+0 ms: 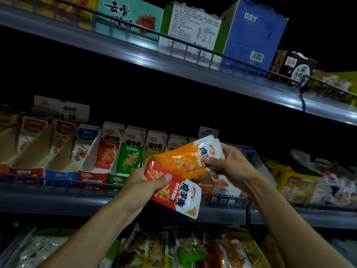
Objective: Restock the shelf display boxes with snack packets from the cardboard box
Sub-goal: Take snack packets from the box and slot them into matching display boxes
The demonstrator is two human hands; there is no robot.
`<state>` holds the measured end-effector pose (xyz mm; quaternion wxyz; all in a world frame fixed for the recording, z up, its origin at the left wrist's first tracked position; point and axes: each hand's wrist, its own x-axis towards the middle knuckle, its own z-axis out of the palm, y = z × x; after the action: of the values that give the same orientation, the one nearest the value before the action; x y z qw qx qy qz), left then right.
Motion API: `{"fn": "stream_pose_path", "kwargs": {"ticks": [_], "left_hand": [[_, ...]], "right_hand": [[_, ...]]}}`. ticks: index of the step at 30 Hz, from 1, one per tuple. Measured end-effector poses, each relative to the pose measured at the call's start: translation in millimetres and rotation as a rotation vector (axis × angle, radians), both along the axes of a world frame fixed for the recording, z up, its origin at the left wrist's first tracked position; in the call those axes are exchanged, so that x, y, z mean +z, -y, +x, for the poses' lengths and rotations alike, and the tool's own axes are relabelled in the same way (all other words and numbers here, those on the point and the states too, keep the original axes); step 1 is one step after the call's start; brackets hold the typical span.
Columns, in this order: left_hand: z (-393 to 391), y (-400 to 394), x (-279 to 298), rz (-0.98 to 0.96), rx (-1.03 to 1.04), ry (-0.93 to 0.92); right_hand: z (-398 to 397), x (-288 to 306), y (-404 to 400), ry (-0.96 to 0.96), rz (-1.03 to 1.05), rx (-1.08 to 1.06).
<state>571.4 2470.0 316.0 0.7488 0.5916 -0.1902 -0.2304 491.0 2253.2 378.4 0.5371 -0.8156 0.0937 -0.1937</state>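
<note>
The restocking looks part done: on the middle shelf (58,198), the red (92,169) and green display boxes (117,171) stand well filled, while three boxes to their left look low. The left hand (143,182) grips one red packet (173,190). The right hand (229,161) pinches an orange packet (185,159), possibly several stacked; no cardboard box shows.

1. Dim shop aisle; the gaps between shelves are black.
2. Grey metal shelves (135,53) slant across the view, glare on their front edges.
3. A wire rail (202,47) runs along the top shelf's front.
4. A bin (11,246) sits lowest.
</note>
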Motion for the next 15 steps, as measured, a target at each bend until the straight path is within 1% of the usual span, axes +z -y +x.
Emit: {"fn": "stream_pose_path", "kwargs": {"ticks": [3,6,10,15], "left_hand": [[2.7,9.4,-1.9,-0.021,0.103,-0.036],[5.4,16.7,-3.6,-0.102,0.186,-0.113],[8.1,24.9,-6.0,-0.156,0.260,-0.172],[14.4,26.9,-4.6,-0.191,0.282,-0.169]], "right_hand": [[-14.0,5.2,35.1,0.064,-0.128,-0.189],[-19.7,2.9,65.5,0.049,-0.230,-0.339],[-8.2,-6.3,79.3,-0.005,-0.367,-0.385],[26.5,-6.7,78.4,-0.043,-0.632,-0.380]]}}
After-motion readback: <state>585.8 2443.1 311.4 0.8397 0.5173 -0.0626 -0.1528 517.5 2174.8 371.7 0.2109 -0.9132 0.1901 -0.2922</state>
